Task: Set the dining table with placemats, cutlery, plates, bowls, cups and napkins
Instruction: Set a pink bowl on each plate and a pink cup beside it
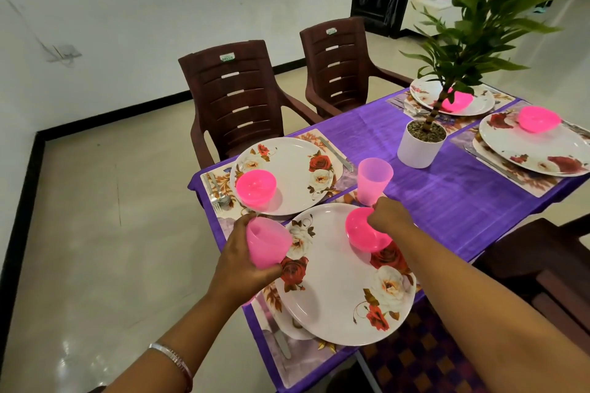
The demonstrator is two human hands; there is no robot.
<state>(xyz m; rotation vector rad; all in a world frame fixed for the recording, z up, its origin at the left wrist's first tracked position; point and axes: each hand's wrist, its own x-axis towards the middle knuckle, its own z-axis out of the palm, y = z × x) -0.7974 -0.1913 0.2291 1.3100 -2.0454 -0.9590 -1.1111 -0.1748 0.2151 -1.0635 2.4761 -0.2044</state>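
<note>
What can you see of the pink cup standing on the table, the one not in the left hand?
The pink cup is a translucent, plastic-looking tumbler that tapers toward its base. It stands upright, mouth up, and looks empty. It sits on the purple tablecloth between the two near plates. The right hand is at its base; its fingers there are hidden.
</note>
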